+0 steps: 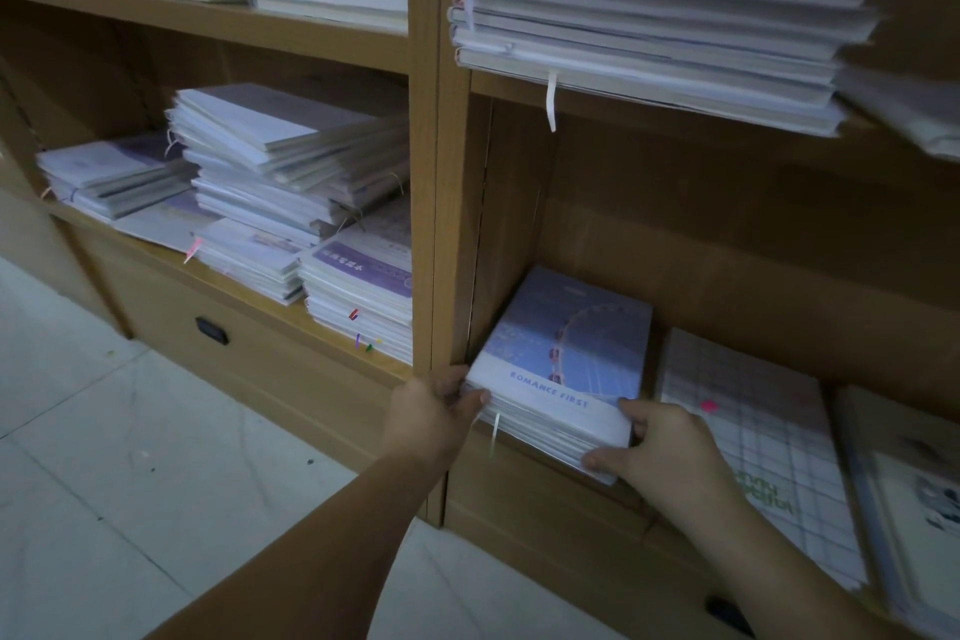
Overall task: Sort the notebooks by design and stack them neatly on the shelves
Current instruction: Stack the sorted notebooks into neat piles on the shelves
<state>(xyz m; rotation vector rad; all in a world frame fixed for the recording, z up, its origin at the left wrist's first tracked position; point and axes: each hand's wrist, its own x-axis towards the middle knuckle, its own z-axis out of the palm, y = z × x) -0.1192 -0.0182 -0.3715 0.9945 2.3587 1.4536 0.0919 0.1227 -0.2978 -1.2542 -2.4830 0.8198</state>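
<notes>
Two hands meet at the front of the lower right shelf bay, in the lower middle of the frame. The left hand (434,411) curls its fingers round the left front corner of the Ferris-wheel notebook stack (566,353). The right hand (670,442) grips the right front corner, with fingers on the cover lettered "ROMANCE FIRST" and the thumb at the stack's lower edge.

The stack rests on the shelf board close against the bay's left wall, its page edges a little stepped. It looks placed, and I judge it is being squared up. Just beside it to the right lies a grid-pattern notebook (753,442). A further notebook (914,494) at the right edge is too blurred to read. This bay seems to be filling design by design.

Farther back, at middle left, the leaning piles (280,161) sit skewed behind a purple-covered pile (358,286), so that bay probably needs sorting. Along the top, the upper shelf stacks (649,0) fan out unevenly, so much tidying appears to remain.
</notes>
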